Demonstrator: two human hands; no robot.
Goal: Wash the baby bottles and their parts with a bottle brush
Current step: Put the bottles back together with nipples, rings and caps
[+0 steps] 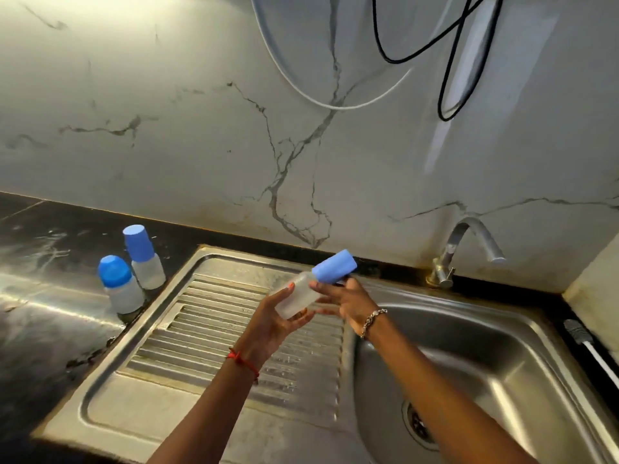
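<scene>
Evidently for uncapping, the left hand (278,318) curls its fingers round the tilted baby bottle (299,294) above the sink drainboard (207,346), while the right hand (351,303) pinches its neck below the blue cap (335,266).

Dim warm light is reflected as glare off the sink (110,410) and counter (40,296); edges are bowed, details softened by blur.
</scene>
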